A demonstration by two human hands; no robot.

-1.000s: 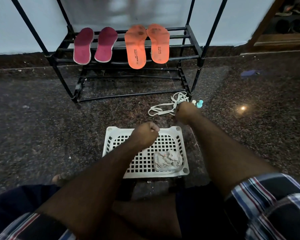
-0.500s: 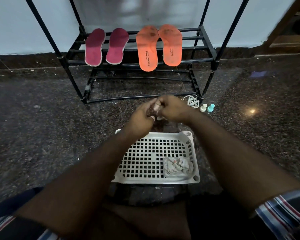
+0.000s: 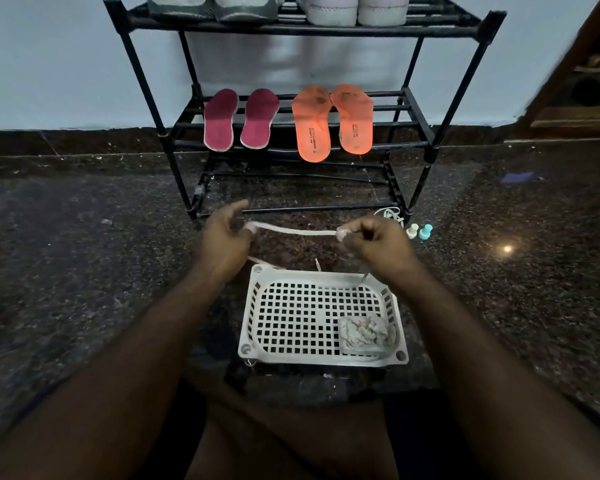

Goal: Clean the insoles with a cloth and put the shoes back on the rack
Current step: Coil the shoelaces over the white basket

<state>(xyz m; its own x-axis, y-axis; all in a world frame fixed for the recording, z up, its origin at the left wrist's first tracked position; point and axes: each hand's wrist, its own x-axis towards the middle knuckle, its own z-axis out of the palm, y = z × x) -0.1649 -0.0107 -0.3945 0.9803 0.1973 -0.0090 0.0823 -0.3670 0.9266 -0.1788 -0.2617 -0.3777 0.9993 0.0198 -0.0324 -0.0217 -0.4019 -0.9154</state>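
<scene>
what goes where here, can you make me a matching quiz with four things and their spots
Things:
1. cloth
2. orange insoles
3. shoelace
4. small bottles

Places:
A. on the floor by the rack's right foot
B. stretched between both hands
C. in the white basket's corner
D. on the rack's middle shelf

Pairs: 1-C, 2-D, 3-B, 4-A

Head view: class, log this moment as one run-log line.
left hand: pinches shoelace | right hand: pinches other end | cloth: in basket | insoles: on rack
</scene>
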